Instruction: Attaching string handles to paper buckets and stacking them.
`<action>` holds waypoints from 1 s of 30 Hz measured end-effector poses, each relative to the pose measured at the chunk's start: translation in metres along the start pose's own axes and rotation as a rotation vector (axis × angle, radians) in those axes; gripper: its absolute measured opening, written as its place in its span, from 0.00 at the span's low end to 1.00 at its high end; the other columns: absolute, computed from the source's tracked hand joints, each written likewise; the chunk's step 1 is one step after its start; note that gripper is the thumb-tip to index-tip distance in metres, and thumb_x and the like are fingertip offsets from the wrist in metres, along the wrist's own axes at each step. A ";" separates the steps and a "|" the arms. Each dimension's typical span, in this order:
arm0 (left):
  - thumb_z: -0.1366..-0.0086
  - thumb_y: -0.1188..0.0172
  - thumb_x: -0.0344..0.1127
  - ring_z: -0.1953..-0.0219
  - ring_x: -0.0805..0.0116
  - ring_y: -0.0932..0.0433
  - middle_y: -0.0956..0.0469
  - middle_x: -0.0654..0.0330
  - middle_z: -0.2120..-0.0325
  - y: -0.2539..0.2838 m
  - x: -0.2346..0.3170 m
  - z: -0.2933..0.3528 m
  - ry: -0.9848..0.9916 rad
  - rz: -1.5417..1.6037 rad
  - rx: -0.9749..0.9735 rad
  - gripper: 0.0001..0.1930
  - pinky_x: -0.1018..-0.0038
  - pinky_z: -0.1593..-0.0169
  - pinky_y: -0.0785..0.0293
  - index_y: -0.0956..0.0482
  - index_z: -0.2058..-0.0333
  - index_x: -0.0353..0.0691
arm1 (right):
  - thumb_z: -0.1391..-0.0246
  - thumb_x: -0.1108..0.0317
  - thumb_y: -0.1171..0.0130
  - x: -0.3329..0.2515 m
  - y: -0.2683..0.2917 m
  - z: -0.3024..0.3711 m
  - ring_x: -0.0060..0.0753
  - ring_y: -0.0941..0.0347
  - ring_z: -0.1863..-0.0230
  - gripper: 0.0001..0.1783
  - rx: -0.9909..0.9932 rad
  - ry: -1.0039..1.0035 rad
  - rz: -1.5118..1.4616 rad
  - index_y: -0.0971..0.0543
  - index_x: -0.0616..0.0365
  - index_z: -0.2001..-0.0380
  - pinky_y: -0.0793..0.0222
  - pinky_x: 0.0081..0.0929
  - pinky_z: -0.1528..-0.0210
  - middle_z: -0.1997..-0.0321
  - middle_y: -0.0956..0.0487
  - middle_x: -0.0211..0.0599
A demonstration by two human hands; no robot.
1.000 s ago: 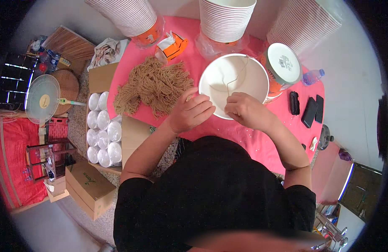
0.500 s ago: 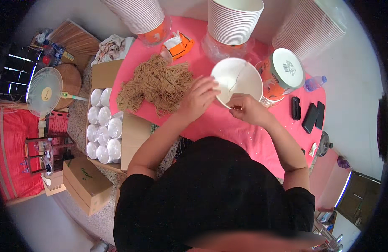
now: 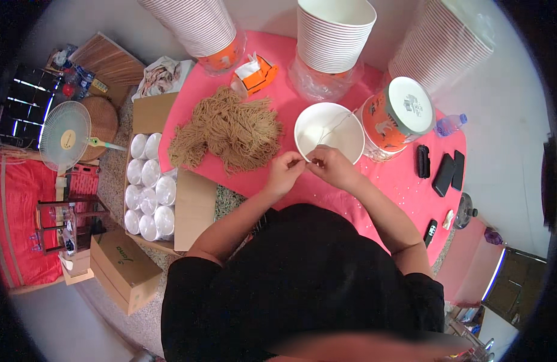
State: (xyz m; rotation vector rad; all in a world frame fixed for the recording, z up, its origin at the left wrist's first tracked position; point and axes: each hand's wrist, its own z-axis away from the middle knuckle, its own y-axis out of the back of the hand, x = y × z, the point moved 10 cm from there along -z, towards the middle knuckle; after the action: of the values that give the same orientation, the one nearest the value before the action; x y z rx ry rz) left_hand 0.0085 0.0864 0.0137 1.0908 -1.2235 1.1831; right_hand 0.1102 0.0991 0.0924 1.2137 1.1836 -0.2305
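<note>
From my remote post I look down on a round pink table (image 3: 375,187) filling the centre of the frame, its cloth speckled with small white bits. Three tall stacks of white paper bowls stand along the top edge: one at upper left (image 3: 197,24), one at top centre (image 3: 334,36), one at upper right (image 3: 438,45). Left of the table an open cardboard box (image 3: 188,199) holds lidded white cups (image 3: 148,187) in rows, with a second brown carton (image 3: 123,268) below it and a small electric fan (image 3: 64,136) at far left. A heap of tan string lengths (image 3: 227,130) lies on the cloth left of centre. Just right of it sits a single white paper bowl (image 3: 328,131), open side up, and beside that an orange-and-white lidded tub (image 3: 396,114) tilted on its side. An orange tissue box (image 3: 254,72) lies near the top, and dark phones (image 3: 448,172) rest at the right rim next to a small plastic bottle (image 3: 450,125).

At the bowl's near rim I see both hands meet. The left hand (image 3: 284,175) is closed, fingertips pinched on a thin pale string (image 3: 329,130) that runs up across the bowl's inside. The right hand (image 3: 332,168) is likewise closed, pinching the same string just beside the left, knuckles nearly touching.
</note>
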 end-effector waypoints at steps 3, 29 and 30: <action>0.39 0.48 0.31 0.74 0.77 0.26 0.24 0.63 0.74 0.031 -0.003 -0.003 0.151 0.086 0.110 0.05 0.82 0.69 0.29 0.26 0.71 0.36 | 0.57 0.68 0.39 0.006 0.006 0.000 0.38 0.27 0.73 0.11 -0.100 -0.112 0.088 0.23 0.61 0.68 0.32 0.31 0.70 0.76 0.24 0.42; 0.39 0.45 0.33 0.82 0.83 0.37 0.27 0.64 0.79 -0.014 0.034 -0.017 0.420 0.217 -0.292 0.08 0.86 0.80 0.44 0.25 0.67 0.34 | 0.57 0.74 0.41 -0.044 0.077 -0.015 0.36 0.26 0.71 0.07 0.395 0.236 0.222 0.23 0.59 0.71 0.31 0.28 0.72 0.70 0.24 0.37; 0.39 0.45 0.33 0.82 0.83 0.37 0.27 0.64 0.79 -0.011 0.031 -0.018 0.420 0.219 -0.288 0.08 0.86 0.80 0.44 0.25 0.67 0.34 | 0.57 0.74 0.41 -0.043 0.076 -0.010 0.36 0.26 0.71 0.07 0.391 0.237 0.221 0.23 0.59 0.71 0.31 0.28 0.72 0.70 0.24 0.37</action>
State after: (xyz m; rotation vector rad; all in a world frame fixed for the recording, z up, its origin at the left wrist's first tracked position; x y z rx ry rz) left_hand 0.0205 0.1050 0.0439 0.4716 -1.1525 1.2744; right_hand 0.1382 0.1198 0.1733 1.7413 1.2298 -0.1583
